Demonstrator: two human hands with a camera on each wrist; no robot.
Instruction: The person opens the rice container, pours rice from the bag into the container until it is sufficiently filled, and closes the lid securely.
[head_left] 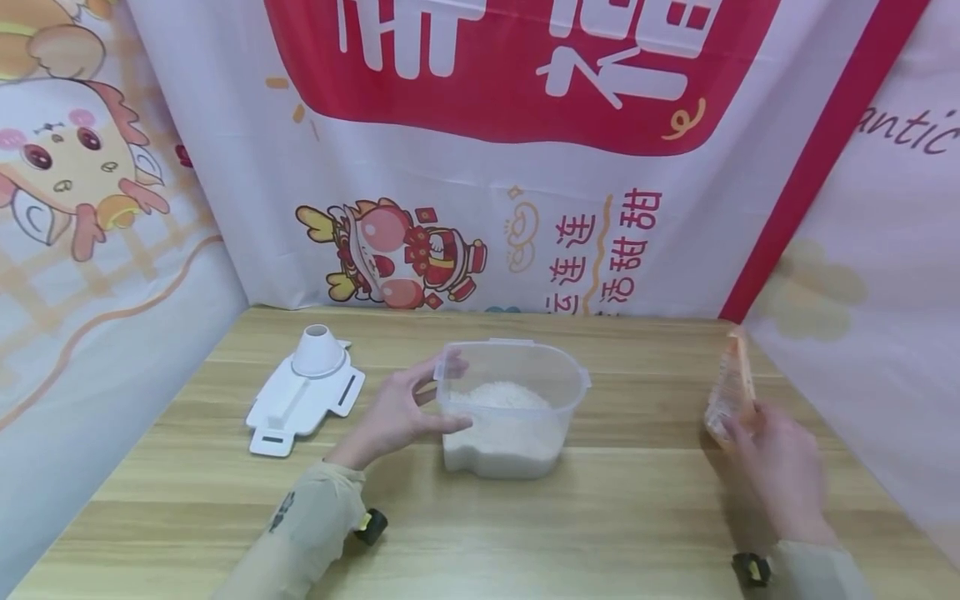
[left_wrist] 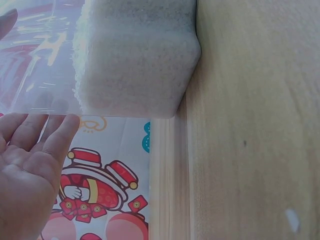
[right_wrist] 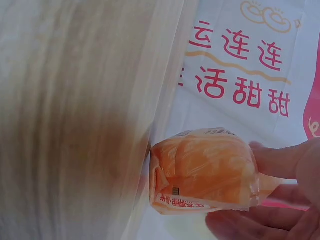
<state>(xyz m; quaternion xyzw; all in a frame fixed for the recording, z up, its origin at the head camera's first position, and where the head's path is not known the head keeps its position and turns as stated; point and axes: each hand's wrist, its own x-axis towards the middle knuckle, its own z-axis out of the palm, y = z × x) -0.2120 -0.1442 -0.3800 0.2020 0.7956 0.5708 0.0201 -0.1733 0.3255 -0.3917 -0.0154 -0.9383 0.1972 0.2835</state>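
Observation:
My left hand (head_left: 393,417) holds the left end of a clear plastic container (head_left: 573,379), its thumb in front and its fingers at the back. White rice (head_left: 502,396) fills the lower part of the container, heaped in the middle, and the top is uncovered. In the left wrist view the fingertips touch the clear wall (left_wrist: 47,75) above the rice level. At the right side of the table, my right hand (head_left: 783,467) grips one end of an orange and clear plastic bag (right_wrist: 205,170). The bag looks crumpled, with printed characters on it.
A white plastic lid (head_left: 281,408) with a cone-shaped spout lies on the wooden table (head_left: 465,542), left of the container. Printed cloth (head_left: 450,192) hangs along the table's back edge, with more cloth at both sides. A small white speck (left_wrist: 292,220) lies on the wood.

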